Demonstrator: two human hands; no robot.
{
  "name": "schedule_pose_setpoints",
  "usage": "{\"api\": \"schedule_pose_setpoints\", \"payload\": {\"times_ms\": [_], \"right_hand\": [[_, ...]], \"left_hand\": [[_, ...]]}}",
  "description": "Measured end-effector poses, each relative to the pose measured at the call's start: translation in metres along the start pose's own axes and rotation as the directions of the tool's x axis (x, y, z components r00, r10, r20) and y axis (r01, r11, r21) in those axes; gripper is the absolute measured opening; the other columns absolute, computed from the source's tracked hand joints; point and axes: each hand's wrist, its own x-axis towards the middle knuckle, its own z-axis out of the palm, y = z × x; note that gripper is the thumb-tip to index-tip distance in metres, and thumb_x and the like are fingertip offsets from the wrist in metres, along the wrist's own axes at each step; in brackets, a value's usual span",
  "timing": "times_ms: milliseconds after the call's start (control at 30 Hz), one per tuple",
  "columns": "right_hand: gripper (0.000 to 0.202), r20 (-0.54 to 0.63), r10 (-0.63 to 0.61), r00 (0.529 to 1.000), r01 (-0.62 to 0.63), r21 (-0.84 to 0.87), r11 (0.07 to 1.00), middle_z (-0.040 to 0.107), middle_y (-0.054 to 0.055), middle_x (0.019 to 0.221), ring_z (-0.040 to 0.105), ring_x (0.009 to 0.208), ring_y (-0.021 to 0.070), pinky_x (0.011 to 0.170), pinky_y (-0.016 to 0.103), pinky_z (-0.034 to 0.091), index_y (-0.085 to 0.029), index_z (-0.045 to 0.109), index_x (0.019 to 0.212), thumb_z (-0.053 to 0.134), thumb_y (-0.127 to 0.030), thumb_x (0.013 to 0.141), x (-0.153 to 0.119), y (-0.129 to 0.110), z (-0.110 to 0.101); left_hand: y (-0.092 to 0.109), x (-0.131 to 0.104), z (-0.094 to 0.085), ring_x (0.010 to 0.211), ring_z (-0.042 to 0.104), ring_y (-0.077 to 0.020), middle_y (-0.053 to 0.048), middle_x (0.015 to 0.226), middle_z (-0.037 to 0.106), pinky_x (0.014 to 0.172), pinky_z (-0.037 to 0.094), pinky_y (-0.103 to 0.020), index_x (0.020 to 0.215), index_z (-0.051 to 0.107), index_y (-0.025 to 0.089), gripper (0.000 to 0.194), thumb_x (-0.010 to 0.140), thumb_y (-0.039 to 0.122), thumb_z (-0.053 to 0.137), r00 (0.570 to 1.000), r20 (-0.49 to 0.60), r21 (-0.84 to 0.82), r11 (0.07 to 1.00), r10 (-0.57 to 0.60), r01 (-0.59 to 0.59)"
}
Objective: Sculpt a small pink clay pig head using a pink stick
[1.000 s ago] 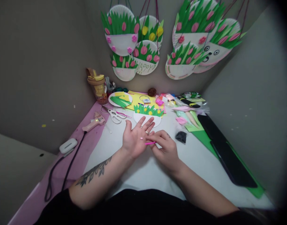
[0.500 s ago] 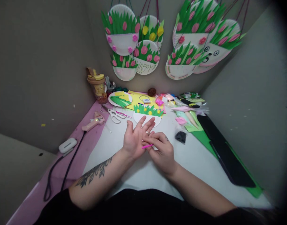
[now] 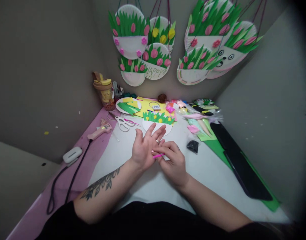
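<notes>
My left hand [image 3: 146,146] lies palm up above the table with its fingers spread, and a ring is on one finger. Against its palm, my right hand [image 3: 173,161] is closed round a thin bright pink stick [image 3: 158,155]. The right fingertips touch the left palm. A tiny pale pink ball [image 3: 152,151] shows at those fingertips; whether it rests on the palm or is pinched I cannot tell. Just beyond the left fingers lies a paper-plate craft [image 3: 156,126] with green paper grass and yellow flowers, its lower edge partly hidden.
To the left lie white-handled scissors [image 3: 123,124], a glue gun [image 3: 100,130] with its cord and a white case [image 3: 72,155]. On the right are a black packet [image 3: 192,146], a pink clay piece [image 3: 193,129] and a long black object [image 3: 240,163]. Finished plate crafts [image 3: 130,46] hang on the wall.
The pink stick and right fingertips have shifted very slightly on the left palm. The small pale pink ball shows a little more clearly. Both arms stay in place.
</notes>
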Motion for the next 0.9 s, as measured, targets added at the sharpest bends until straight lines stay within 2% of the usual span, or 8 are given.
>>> {"api": "schedule_pose_setpoints", "payload": {"times_ms": [367,500,667,900], "right_hand": [[0.013,-0.017,-0.005,1.000,0.006,0.033,0.999,0.058,0.002,0.083,0.061,0.082,0.0161,0.073,0.031,0.054,-0.024,0.070,0.090,0.066,-0.015,0.082,0.005,0.001,0.000],[0.021,-0.057,-0.126,0.990,0.125,-0.027,0.992,0.056,0.001,0.081,0.059,0.078,0.0151,0.071,0.031,0.055,-0.026,0.069,0.095,0.065,-0.011,0.081,0.005,-0.001,-0.001],[0.038,-0.111,-0.297,0.948,0.279,-0.151,0.948,0.056,0.001,0.083,0.054,0.070,0.0134,0.061,0.029,0.052,-0.027,0.066,0.107,0.068,-0.004,0.077,0.004,0.001,-0.007],[0.049,-0.155,-0.368,0.917,0.328,-0.235,0.915,0.056,0.002,0.086,0.055,0.071,0.0142,0.058,0.030,0.051,-0.029,0.062,0.121,0.070,-0.007,0.077,0.003,0.007,-0.015]], "left_hand": [[-0.002,0.001,-0.001,0.132,0.045,-0.0282,-0.018,0.131,0.057,0.109,0.031,-0.040,0.133,0.046,0.015,0.075,0.090,0.070,0.019,1.000,0.016,-0.027,1.000,0.009,-0.009],[-0.003,0.000,-0.001,0.133,0.044,-0.0285,-0.017,0.130,0.057,0.108,0.031,-0.040,0.132,0.047,0.016,0.075,0.089,0.070,0.019,1.000,0.021,-0.016,1.000,-0.005,0.006],[-0.004,-0.002,-0.002,0.135,0.041,-0.0281,-0.014,0.131,0.057,0.108,0.029,-0.041,0.128,0.052,0.019,0.074,0.089,0.071,0.017,0.997,0.059,0.017,0.999,-0.042,0.041],[-0.012,-0.009,-0.001,0.131,0.046,-0.0303,-0.018,0.128,0.059,0.111,0.028,-0.044,0.130,0.052,0.013,0.077,0.091,0.068,0.014,0.985,0.152,0.029,0.997,-0.082,0.078]]}}
